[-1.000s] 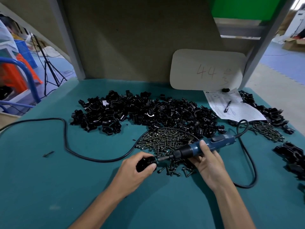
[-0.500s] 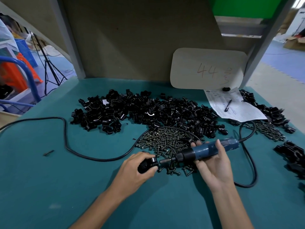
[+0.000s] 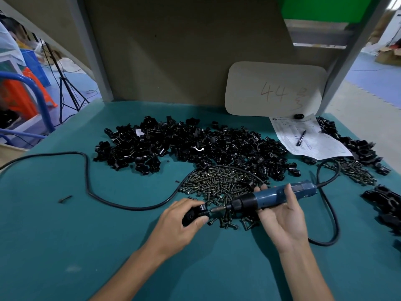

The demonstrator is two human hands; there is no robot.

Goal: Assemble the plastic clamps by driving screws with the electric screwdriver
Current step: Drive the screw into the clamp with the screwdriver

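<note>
My left hand (image 3: 181, 222) grips a black plastic clamp (image 3: 194, 215) just above the teal table. My right hand (image 3: 282, 216) holds the blue electric screwdriver (image 3: 275, 196) with thumb and fingers curled round its body. The tool lies almost level, and its bit (image 3: 218, 209) meets the clamp's right side. A pile of brass-coloured screws (image 3: 219, 183) lies just behind both hands. Beyond it spreads a wide heap of loose black clamp parts (image 3: 195, 146).
The screwdriver's black cable (image 3: 86, 170) loops across the left of the teal table (image 3: 65, 246) and around my right wrist. Paper with a pen (image 3: 301, 137) lies back right, beside more screws (image 3: 351, 171) and black clamps (image 3: 384, 203). A white board (image 3: 273, 90) leans on the back panel.
The screwdriver has dropped from a raised slant to nearly level and slid right, its bit staying on the clamp. My right hand has shifted its hold; my left hand has kept still.
</note>
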